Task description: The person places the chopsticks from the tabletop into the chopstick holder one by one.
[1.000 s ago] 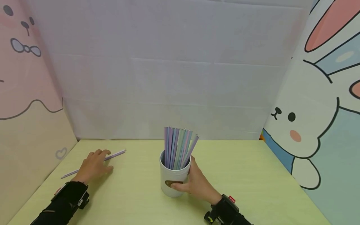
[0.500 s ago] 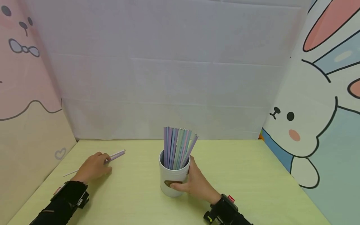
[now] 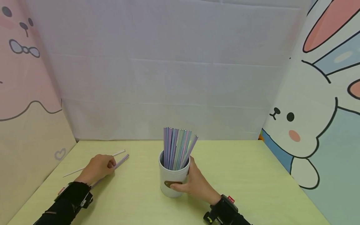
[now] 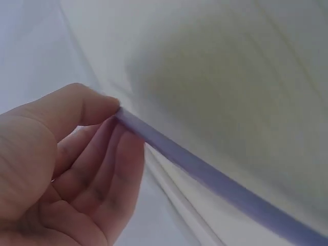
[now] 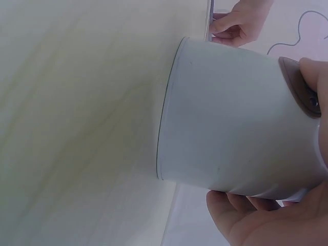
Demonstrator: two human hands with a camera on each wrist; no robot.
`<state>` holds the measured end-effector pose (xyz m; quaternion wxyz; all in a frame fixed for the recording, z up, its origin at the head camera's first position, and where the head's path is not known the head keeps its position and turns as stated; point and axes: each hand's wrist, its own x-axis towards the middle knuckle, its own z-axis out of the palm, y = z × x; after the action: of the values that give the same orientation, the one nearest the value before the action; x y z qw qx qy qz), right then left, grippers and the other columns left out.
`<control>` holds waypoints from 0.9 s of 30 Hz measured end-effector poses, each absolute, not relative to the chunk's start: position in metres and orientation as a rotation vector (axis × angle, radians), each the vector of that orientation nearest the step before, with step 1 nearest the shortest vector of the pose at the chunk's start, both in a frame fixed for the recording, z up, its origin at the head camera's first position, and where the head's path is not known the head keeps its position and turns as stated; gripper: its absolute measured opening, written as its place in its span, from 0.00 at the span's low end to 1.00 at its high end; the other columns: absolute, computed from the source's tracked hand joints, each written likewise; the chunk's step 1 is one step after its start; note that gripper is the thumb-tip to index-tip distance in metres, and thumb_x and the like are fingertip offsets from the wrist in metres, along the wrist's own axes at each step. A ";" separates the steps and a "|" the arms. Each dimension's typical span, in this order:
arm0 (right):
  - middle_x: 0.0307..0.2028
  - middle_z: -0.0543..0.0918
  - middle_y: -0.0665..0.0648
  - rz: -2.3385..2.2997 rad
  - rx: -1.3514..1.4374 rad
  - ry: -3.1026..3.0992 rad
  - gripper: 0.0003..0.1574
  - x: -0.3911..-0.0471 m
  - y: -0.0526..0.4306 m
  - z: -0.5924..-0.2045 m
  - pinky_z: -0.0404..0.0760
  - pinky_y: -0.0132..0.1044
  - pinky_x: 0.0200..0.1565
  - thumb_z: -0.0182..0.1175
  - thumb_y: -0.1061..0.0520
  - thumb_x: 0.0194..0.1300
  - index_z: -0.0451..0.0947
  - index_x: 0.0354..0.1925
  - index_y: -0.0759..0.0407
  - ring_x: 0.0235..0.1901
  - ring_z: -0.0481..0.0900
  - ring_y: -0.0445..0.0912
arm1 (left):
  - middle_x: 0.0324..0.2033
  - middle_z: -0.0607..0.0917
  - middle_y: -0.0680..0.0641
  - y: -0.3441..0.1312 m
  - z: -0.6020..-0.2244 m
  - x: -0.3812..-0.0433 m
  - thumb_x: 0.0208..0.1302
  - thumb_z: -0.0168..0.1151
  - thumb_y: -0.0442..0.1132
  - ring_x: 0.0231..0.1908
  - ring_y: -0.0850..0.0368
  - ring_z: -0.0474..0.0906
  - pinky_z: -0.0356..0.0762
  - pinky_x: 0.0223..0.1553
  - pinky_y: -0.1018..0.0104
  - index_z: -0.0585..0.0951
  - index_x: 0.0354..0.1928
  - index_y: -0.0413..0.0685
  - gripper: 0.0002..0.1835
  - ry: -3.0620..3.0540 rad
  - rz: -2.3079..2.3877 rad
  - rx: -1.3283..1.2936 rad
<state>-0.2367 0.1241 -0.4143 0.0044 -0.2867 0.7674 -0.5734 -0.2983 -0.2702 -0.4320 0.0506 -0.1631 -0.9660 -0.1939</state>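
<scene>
On the left side of the table, my left hand pinches a lilac, straw-like stick between thumb and fingertips. The left wrist view shows this lilac stick running away from the pinch to the lower right. Behind the hand lies a thin white stick, partly hidden by it. My right hand grips a white cup from its right side, thumb on the brown patch at the front. Several pastel sticks, lilac, blue and pale green, stand in the cup, their lower ends hidden.
The pale yellow table runs back to a white sheet. Printed panels stand at both sides, with a bunny on the right one and a pink figure on the left.
My left hand has closed on the lilac stick and drawn it toward me and slightly right, apart from the white stick, which stays behind. My right hand and the cup have hardly moved.
</scene>
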 end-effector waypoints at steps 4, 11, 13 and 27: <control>0.61 0.66 0.54 -1.790 -0.898 2.397 0.65 -0.231 0.123 -0.405 0.67 0.52 0.59 0.75 0.62 0.46 0.43 0.71 0.52 0.58 0.68 0.48 | 0.24 0.79 0.57 -0.257 -0.419 -0.296 0.52 0.68 0.33 0.26 0.62 0.74 0.73 0.27 0.63 0.81 0.34 0.49 0.07 -2.844 -0.610 -0.498; 0.61 0.66 0.57 -1.773 -0.921 2.413 0.65 -0.229 0.124 -0.402 0.68 0.52 0.59 0.74 0.62 0.47 0.41 0.71 0.56 0.58 0.68 0.51 | 0.26 0.81 0.61 -0.220 -0.375 -0.290 0.55 0.66 0.36 0.27 0.67 0.76 0.77 0.29 0.64 0.81 0.38 0.55 0.09 -2.597 -0.734 -0.523; 0.61 0.66 0.58 -1.772 -0.928 2.416 0.65 -0.229 0.124 -0.401 0.68 0.52 0.58 0.74 0.62 0.48 0.41 0.71 0.56 0.58 0.68 0.52 | 0.27 0.81 0.61 -0.207 -0.360 -0.286 0.57 0.66 0.36 0.28 0.68 0.77 0.79 0.30 0.65 0.80 0.39 0.56 0.09 -2.538 -0.798 -0.531; 0.61 0.66 0.58 -1.772 -0.947 2.412 0.66 -0.230 0.124 -0.402 0.69 0.53 0.58 0.75 0.62 0.47 0.41 0.71 0.57 0.58 0.68 0.52 | 0.32 0.81 0.60 -0.121 -0.258 -0.259 0.58 0.65 0.35 0.32 0.68 0.78 0.80 0.36 0.70 0.78 0.43 0.56 0.12 -2.125 -1.104 -0.677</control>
<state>-0.2300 0.1242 -0.4021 0.0011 -0.3015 0.7684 -0.5644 -0.2593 -0.1209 -0.2575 0.3209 -0.2577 -0.8088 -0.4202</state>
